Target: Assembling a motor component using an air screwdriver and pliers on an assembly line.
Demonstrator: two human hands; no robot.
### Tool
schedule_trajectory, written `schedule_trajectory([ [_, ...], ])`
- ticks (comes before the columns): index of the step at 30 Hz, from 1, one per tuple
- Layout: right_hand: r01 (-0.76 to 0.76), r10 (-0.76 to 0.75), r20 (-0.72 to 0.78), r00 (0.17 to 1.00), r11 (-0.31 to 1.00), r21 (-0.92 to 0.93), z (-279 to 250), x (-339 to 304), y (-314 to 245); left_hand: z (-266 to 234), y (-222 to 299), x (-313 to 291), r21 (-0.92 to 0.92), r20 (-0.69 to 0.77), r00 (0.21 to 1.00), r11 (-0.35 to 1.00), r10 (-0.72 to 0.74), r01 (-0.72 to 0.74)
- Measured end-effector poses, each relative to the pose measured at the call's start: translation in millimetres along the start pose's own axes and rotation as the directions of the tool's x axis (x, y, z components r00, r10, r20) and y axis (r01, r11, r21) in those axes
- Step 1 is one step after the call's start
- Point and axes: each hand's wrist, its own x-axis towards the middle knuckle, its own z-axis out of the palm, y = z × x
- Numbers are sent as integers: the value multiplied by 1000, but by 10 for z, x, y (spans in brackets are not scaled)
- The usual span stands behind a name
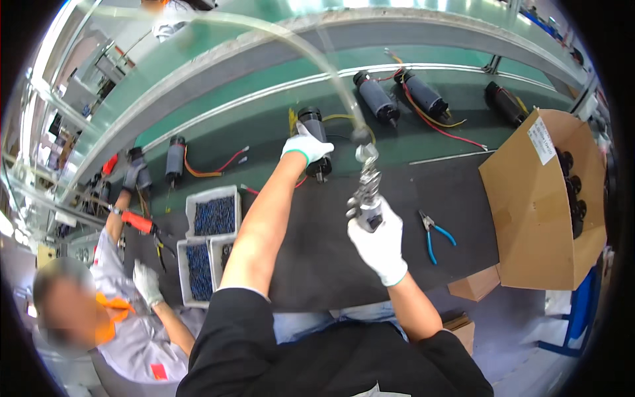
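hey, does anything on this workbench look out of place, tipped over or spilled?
Nothing stands out. The left hand rests on a black motor on the belt, the right hand grips an air tool, and blue pliers lie flat on the mat.

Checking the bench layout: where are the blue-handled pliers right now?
In the head view, the blue-handled pliers lie on the dark mat, between the right hand and the cardboard box.

Head cam, fisheye, looks down on workbench (436,198), close, single view
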Motion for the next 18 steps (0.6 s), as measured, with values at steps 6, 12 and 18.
schedule_trajectory([
  [6,-71,97,-65,993,942,329,-149,-131,-191,413,-82,-1805,29,-11,996,996,-83,83],
  [12,-70,80,-11,997,931,358,-95,-417,-206,908,-245,-2961,21,-168,983,997,-73,78],
  [18,-1,9,-15,1000,892,452,-81,-592,-294,1770,-514,-3518,-632,-274,954,770,-122,-84],
])
